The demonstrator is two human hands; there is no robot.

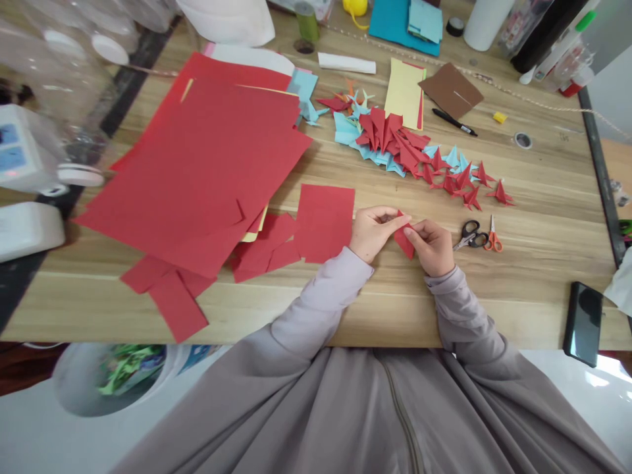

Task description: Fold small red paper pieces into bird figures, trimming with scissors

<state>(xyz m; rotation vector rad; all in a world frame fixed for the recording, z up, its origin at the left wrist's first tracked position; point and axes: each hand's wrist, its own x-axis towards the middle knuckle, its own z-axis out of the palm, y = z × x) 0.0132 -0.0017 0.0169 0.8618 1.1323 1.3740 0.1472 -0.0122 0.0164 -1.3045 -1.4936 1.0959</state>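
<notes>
Between my two hands is a small folded piece of red paper [405,245], narrow and pointed at its lower end. My left hand [374,232] pinches its upper part between thumb and fingers. My right hand [430,242] pinches its right edge, the thumb pressed on the paper. A flat red paper square [326,224] lies just left of my left hand. Past my hands sits a cluster of folded red paper cranes [407,151], with light blue folded pieces [363,141] among them. Black-handled scissors [471,235] and small orange-handled scissors [493,238] lie right of my right hand.
Large red sheets [207,158] are stacked at left, with cut red pieces [178,306] near the table's front edge. Yellow paper [403,92], a brown square [451,92] and a black pen [454,122] lie at the back. A phone [583,322] overhangs the front right edge.
</notes>
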